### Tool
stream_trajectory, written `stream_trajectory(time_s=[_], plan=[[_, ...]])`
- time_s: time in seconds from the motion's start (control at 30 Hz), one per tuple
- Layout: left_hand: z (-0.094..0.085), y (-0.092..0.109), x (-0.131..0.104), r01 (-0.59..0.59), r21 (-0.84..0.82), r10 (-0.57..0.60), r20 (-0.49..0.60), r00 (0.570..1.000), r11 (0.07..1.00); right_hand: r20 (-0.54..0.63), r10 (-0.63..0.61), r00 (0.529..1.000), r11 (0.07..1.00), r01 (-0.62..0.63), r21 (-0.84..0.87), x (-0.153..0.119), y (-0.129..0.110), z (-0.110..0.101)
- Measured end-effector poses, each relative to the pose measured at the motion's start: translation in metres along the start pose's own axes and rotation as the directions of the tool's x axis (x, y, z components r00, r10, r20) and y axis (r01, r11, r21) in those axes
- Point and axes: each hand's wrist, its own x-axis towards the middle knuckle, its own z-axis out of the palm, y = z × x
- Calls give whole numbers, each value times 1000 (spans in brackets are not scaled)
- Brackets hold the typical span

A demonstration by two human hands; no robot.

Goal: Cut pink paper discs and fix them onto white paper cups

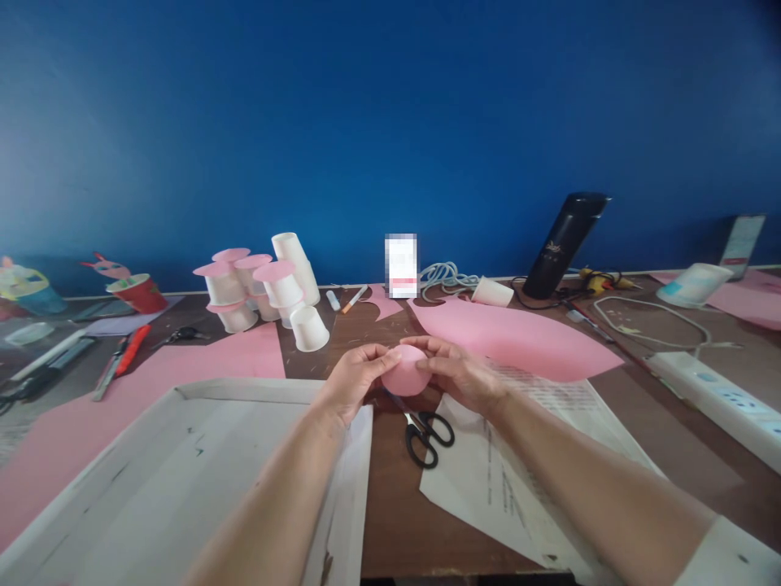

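Note:
A small round pink paper piece [405,371] is held up between both hands near the middle of the view. My left hand [359,376] pinches its left edge, thumb on top. On the right edge, my right hand [456,371] grips it with thumb and fingers. Black-handled scissors [422,438] lie on the brown table [396,521] just below the hands, their blades partly hidden. Behind the right hand spreads a large cut pink sheet [525,338]. A white paper cup [309,329] stands tilted in view beyond my left hand.
Stacked cups with pink discs [281,285] stand back left. A white box lid [201,464] lies front left, printed paper [476,480] front right. Farther right are a black bottle [565,244], glue gun [604,282] and power strip [720,399]. A red-orange cutter [131,350] lies left.

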Motion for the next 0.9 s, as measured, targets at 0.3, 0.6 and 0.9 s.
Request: stream_trajectory(time_s=[0.3,0.6,0.9], plan=[[-11,7,7,-273,-206,225,-228,947,940,-96,-125,988,990,130,48,10,10,-8],[-74,35,17,-721,-248,414,-680,606,648,-220,-94,971,992,73,-101,13,14,-10],[-91,34,22,-659,-293,296,-717,631,693,-259,-78,963,983,32,-180,13,13,-8]])
